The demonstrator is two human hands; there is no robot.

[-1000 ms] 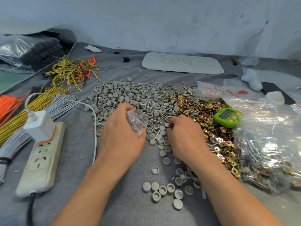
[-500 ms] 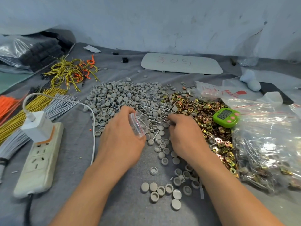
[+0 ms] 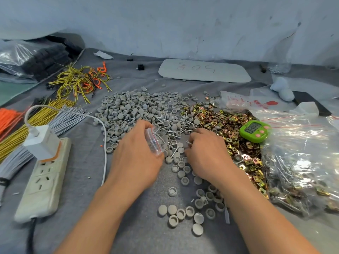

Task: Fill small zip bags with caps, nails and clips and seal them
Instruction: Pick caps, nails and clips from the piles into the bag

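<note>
Holding the bag [image 3: 156,142] in my left hand [image 3: 135,158], fingers curled round it, mouth open and tipped toward the pile, red seal strip along the edge. A bit of metal shows through the clear plastic near the mouth, though I can't tell what it is. My right hand [image 3: 205,153] is just beside it, fingers curled down, pinching a nail [image 3: 189,143] whose head pokes out at my fingertips. Both hands sit at the near edge of the nails [image 3: 176,123], which lie scattered between the grey caps [image 3: 132,110] on the left and the gold clips [image 3: 220,121] on the right. Loose caps trail down the desk [image 3: 143,226] between my forearms. A green timer [image 3: 255,130] rests on the clips, right of my right hand. A sack [image 3: 302,162] of mixed parts slumps at the right edge. On my left there is a power strip [image 3: 44,180] with a white charger [image 3: 41,140] plugged in, its cable curving past the caps. Yellow and orange wires [image 3: 78,81] lie beyond.
</note>
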